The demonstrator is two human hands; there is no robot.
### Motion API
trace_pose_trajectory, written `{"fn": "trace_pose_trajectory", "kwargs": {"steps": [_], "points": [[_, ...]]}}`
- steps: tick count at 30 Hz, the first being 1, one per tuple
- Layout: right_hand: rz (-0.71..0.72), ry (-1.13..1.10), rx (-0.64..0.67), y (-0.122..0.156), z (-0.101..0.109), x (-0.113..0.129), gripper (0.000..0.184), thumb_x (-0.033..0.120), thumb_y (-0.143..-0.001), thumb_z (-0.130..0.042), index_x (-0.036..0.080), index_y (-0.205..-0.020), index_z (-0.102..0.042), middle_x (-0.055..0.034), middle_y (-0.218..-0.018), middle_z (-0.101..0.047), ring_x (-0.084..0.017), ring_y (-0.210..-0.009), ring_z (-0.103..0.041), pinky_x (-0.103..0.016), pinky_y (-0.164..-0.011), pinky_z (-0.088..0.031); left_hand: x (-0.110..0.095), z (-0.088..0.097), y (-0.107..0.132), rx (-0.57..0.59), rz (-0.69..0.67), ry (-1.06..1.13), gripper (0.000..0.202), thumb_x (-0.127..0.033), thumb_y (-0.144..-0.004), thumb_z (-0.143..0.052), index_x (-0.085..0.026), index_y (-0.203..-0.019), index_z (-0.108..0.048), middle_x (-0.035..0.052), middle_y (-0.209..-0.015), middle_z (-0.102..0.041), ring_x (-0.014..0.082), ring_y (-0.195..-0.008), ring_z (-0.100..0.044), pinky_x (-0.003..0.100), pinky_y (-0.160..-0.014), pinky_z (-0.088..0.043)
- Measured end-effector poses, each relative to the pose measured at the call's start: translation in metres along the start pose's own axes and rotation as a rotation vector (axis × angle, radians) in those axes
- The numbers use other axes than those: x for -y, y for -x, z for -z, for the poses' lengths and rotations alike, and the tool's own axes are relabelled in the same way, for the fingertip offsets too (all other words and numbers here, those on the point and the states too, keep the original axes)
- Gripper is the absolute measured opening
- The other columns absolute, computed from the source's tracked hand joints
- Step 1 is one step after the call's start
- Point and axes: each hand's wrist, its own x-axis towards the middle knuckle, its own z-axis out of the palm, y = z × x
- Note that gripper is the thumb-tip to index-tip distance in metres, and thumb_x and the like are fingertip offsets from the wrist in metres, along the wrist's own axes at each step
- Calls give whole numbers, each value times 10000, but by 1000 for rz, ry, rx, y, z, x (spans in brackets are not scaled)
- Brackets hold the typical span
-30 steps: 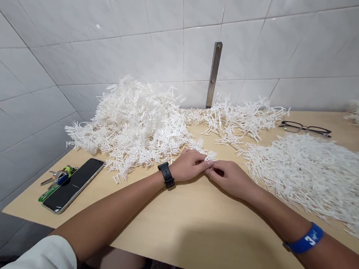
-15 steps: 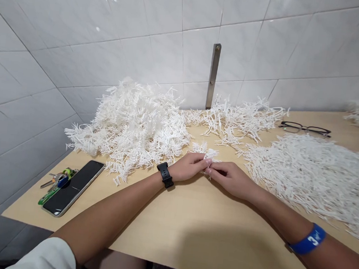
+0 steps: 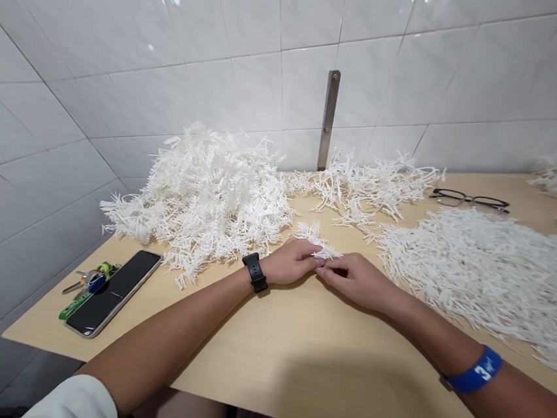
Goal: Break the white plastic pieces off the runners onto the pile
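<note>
My left hand (image 3: 293, 262), with a black watch strap on the wrist, is closed in a pinch on a white branching plastic piece (image 3: 327, 252). Fingertips of my right hand (image 3: 356, 280) meet the left fingers at the same piece and are pinched too; what lies between them is too small to make out. Just beyond the hands lie a few loose white pieces (image 3: 308, 230). A tall heap of white branching pieces (image 3: 215, 193) rises to the left, and a wide, flat spread of thin white pieces (image 3: 489, 275) lies to the right.
A phone (image 3: 115, 295) and a bunch of keys (image 3: 89, 281) lie at the table's left. Eyeglasses (image 3: 471, 199) rest at the back right. More white pieces (image 3: 373, 179) lie along the tiled wall, near a metal bracket (image 3: 328, 118).
The white piece in my left fingers has tipped from upright to lying flatter, pointing right. Both hands have stayed together in nearly the same place.
</note>
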Motion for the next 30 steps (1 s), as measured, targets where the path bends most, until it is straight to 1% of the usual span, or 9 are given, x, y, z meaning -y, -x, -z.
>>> {"fn": "trace_pose_trajectory", "kwargs": {"steps": [7,10,12,14,16,19,22,26,30], "points": [[-6,-113,56,0,0,1,347,351,-854,-491,203,-544,-442,42,-543,-338,-117,-539,-299,-278,-531,-237,-3,3,0,55,-51,117,210,-231,-896,-469,-164,-732,-580,31,-793,-629,163,-778,-537,286,-787,-425],[-13,-176,95,1,1,0,331,350,-856,-464,205,-560,-440,36,-550,-392,-118,-541,-331,-276,-541,-261,-2,5,2,58,-19,168,197,-217,-895,-459,-152,-762,-589,40,-821,-634,167,-798,-548,297,-810,-437],[1,-201,105,2,1,0,334,354,-871,-449,202,-574,-461,24,-568,-446,-124,-557,-375,-276,-558,-290,-1,6,2,58,20,257,219,-265,-911,-464,-142,-785,-594,45,-826,-638,166,-792,-555,296,-799,-446],[19,-192,78,2,0,1,342,366,-891,-448,197,-598,-494,14,-593,-484,-133,-580,-413,-278,-576,-310,1,5,2,49,48,377,281,-361,-923,-487,-133,-803,-598,50,-818,-642,165,-780,-564,293,-780,-452],[8,-174,14,1,-1,2,331,367,-903,-455,191,-636,-540,6,-625,-526,-140,-604,-448,-280,-595,-329,1,5,2,28,66,488,365,-463,-913,-519,-124,-811,-608,58,-812,-648,167,-775,-573,293,-770,-453],[-64,-223,-94,0,-2,5,270,326,-884,-479,185,-692,-605,2,-637,-573,-141,-599,-485,-282,-610,-357,-2,6,1,-61,129,568,465,-568,-863,-573,-114,-777,-628,55,-761,-636,156,-731,-562,280,-725,-438],[-153,-442,-180,-3,-1,5,174,279,-815,-537,180,-708,-632,10,-585,-569,-134,-555,-502,-285,-602,-388,-5,8,0,-176,207,550,502,-604,-820,-609,-116,-707,-630,10,-642,-556,113,-618,-477,254,-623,-374],[-283,-897,-230,-5,2,4,65,230,-678,-605,176,-703,-629,4,-613,-583,-115,-510,-495,-273,-527,-391,-6,10,1,-218,266,539,494,-598,-804,-632,-117,-691,-631,-33,-560,-435,81,-540,-348,250,-537,-260],[-334,-1017,-186,-3,4,6,76,184,-590,-589,184,-664,-569,26,-598,-506,-90,-478,-437,-236,-438,-311,-6,9,2,-221,288,532,492,-602,-802,-633,-122,-698,-627,-44,-561,-393,78,-541,-319,253,-533,-239]]}}
